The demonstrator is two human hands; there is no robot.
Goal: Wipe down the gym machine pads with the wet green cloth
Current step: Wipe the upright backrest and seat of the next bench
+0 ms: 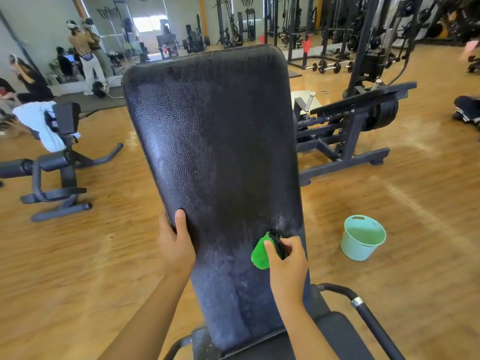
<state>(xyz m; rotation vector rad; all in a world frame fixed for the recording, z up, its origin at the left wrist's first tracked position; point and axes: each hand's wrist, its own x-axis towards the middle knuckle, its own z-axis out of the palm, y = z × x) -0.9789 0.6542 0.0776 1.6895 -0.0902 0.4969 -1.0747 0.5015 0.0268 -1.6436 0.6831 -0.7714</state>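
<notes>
Green cloth [259, 255], bunched in the right hand [287, 261] whose fingers curl round it, presses the back pad [215, 141] near its lower right edge while the left hand [175, 245] clamps its left edge, so long overlapping strokes upward would probably clean best.

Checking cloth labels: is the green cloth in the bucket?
No, the right hand holds the green cloth against the pad.
</notes>
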